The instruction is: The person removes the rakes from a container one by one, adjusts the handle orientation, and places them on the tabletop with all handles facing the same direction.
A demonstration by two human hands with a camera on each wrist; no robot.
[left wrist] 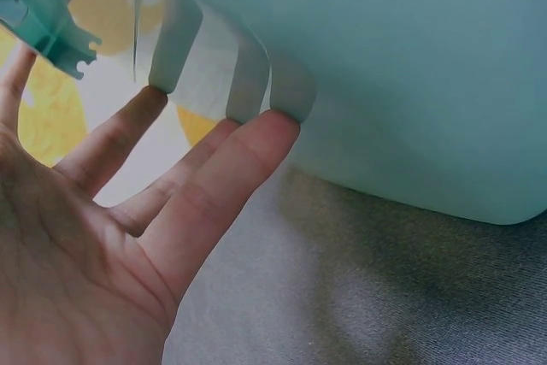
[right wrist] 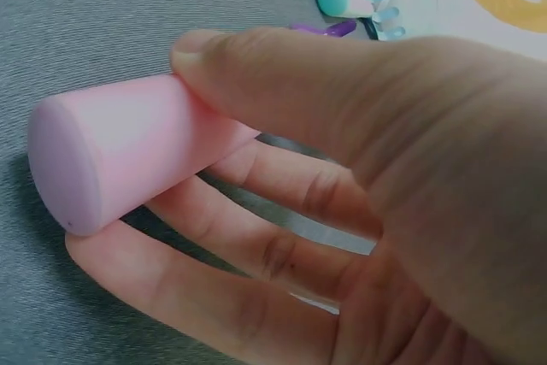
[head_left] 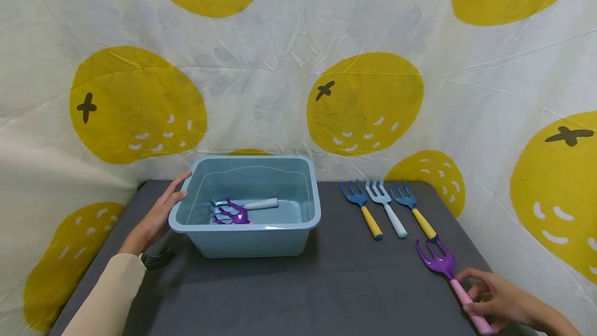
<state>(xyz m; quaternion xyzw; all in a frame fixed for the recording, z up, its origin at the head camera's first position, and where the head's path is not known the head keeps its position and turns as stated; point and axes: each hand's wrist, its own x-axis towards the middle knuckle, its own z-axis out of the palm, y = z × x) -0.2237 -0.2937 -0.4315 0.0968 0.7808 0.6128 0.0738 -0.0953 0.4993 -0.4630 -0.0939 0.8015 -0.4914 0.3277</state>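
Note:
My right hand (head_left: 496, 294) grips the pink handle of a purple hand fork (head_left: 460, 292) at the table's right front. In the right wrist view the thumb lies over the handle (right wrist: 128, 147) and the fingers curl beneath it. On the left, my left hand (head_left: 160, 211) rests against the side of a light blue basin (head_left: 252, 242), with straight fingertips touching its wall in the left wrist view. Inside the basin lie another purple fork (head_left: 240, 215) and a pale blue fork (head_left: 261, 204); the near wall hides part of the purple one.
Right of the basin, a pale blue fork (head_left: 394, 219) lies between a yellow-handled blue fork (head_left: 371, 222) and a second yellow-handled one (head_left: 423, 223). The dark grey table (head_left: 308, 294) meets a fruit-printed cloth (head_left: 280, 102) at its back and sides.

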